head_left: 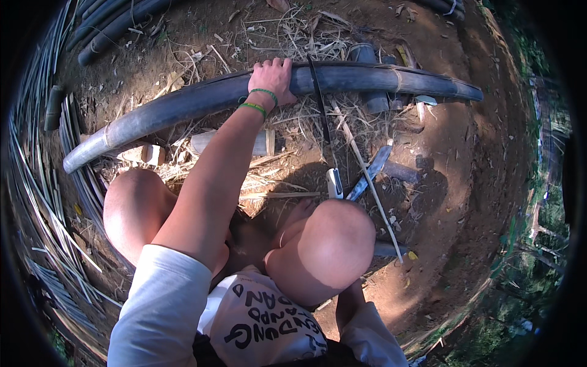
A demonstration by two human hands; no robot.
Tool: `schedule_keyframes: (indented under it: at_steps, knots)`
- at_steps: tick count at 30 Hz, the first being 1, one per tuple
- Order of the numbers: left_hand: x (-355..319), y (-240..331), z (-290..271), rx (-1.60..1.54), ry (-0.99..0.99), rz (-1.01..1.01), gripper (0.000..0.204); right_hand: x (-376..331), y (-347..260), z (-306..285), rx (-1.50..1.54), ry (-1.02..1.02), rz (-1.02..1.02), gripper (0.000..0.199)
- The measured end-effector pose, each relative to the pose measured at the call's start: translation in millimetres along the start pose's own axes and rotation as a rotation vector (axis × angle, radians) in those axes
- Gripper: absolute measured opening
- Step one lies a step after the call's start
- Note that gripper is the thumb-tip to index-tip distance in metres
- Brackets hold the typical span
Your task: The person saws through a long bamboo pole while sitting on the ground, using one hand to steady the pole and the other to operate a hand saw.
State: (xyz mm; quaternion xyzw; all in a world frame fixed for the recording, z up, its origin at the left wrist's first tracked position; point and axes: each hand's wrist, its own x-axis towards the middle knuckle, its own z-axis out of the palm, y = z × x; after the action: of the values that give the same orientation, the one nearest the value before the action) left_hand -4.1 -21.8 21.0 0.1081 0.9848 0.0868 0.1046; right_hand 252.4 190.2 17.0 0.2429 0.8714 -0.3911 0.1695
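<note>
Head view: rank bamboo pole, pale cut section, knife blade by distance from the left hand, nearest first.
1. Bamboo pole: under the left hand, fingers on it.
2. Pale cut section: on the ground just below the hand, behind the forearm.
3. Knife blade: lower right, near the right knee.

**What the view keeps out of sight**

The person's right hand cannot be seen: the bare right knee (324,248) covers it, and only a strip of forearm shows beneath the knee, so what it holds cannot be told. The handle of the blue-grey flat blade (369,173) runs behind that same knee. The thin dark curved blade with the white handle (334,182) also ends at the knee's edge. The fingertips of the left hand (271,78) curl over the far side of the long dark bamboo pole (342,79) and are hidden. Split bamboo strips (36,202) at the left bend into the dark rim. Greenery at the right is blurred.
</note>
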Motion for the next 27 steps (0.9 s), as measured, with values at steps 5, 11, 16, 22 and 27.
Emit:
schedule_keyframes:
  at_steps: [5, 11, 16, 22, 27]
  knots:
    - [1.9, 0.8, -5.3, -0.014, -0.064, -0.008, 0.091, -4.1, 1.5, 0.4, -0.016, 0.0, 0.008, 0.053]
    - [2.9, -2.0, -7.1, -0.04, -0.059, -0.001, 0.092, -2.2, -1.2, 3.2, -0.024, 0.001, 0.005, 0.052]
    - [5.4, -2.3, -6.6, -0.047, -0.06, -0.004, 0.093, -2.3, -2.7, 4.8, -0.034, -0.003, 0.006, 0.05]
    - [5.2, -2.1, -11.2, -0.047, -0.1, -0.005, 0.096, -1.5, -4.1, 5.3, -0.044, -0.001, -0.001, 0.049]
    - [5.7, -2.8, -9.1, -0.045, -0.075, -0.006, 0.093, 3.3, -8.5, 7.3, -0.045, 0.004, -0.018, 0.047]
